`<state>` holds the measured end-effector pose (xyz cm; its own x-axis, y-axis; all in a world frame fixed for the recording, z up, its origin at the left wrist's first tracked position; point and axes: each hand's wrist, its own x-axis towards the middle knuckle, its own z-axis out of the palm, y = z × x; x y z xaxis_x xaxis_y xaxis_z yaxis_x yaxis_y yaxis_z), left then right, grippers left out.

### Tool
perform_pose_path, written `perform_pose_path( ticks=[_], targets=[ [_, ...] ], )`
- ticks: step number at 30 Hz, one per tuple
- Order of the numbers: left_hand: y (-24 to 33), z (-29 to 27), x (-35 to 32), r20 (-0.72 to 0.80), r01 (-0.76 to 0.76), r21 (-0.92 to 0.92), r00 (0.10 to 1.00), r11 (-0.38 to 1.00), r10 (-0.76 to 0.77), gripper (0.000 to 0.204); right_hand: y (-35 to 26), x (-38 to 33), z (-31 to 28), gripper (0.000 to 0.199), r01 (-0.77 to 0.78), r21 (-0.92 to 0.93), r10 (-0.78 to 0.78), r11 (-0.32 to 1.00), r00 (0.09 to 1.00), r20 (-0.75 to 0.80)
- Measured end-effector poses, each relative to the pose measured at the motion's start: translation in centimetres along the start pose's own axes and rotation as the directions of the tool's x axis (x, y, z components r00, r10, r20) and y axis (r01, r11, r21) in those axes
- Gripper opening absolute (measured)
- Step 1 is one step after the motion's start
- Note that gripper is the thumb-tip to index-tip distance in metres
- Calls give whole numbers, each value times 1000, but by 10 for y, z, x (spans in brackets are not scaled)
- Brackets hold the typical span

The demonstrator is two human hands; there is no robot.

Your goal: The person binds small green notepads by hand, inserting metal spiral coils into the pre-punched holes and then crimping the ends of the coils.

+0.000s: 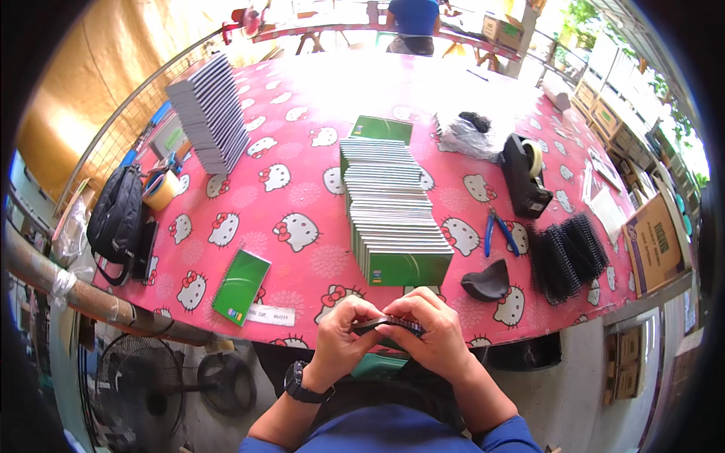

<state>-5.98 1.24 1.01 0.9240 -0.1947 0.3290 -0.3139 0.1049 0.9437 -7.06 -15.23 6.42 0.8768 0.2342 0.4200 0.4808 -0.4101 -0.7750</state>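
Observation:
Just off the table's near edge, my left hand (pixel 345 330) and my right hand (pixel 429 330) pinch a small notebook (pixel 393 323) between thumbs and fingers. It is seen nearly edge-on, with a dark coil along its upper edge; the hands hide much of it. Something green (pixel 380 365) shows below the hands, and I cannot tell if it belongs to that notebook. Directly beyond my hands, a long leaning row of green-covered notebooks (pixel 400 204) runs away across the table. To the left lies a green spiral notebook (pixel 242 285) beside a white paper strip (pixel 270 314).
On the right are blue-handled pliers (pixel 500 232), a curved black piece (pixel 487 281), black plastic coils (pixel 568 253) and a tape dispenser (pixel 525 177). A tall notebook stack (pixel 208 113) and a black bag (pixel 117 215) stand left. A fan (pixel 140 392) is below; a person (pixel 413 23) sits far back.

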Motion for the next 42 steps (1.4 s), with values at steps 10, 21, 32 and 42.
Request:
perform_pose_path(
  ticks=[10, 21, 32, 42],
  targets=[
    [9, -25, 3, 180, 42, -45, 983, 998, -33, 19, -5, 4, 8, 24, 79, -53, -75, 995, 995, 71],
    [14, -30, 0, 118, -81, -4, 990, 997, 81, 20, -9, 4, 13, 24, 102, -91, -92, 991, 991, 100],
    [21, -41, -1, 167, 62, -54, 985, 997, -52, 21, -16, -4, 18, 21, 57, -33, -55, 998, 997, 52],
    [27, -46, 13, 257, -118, 2, 960, 993, 114, 17, -28, -12, 22, 20, -15, -100, 12, 995, 1000, -29]
  ],
)
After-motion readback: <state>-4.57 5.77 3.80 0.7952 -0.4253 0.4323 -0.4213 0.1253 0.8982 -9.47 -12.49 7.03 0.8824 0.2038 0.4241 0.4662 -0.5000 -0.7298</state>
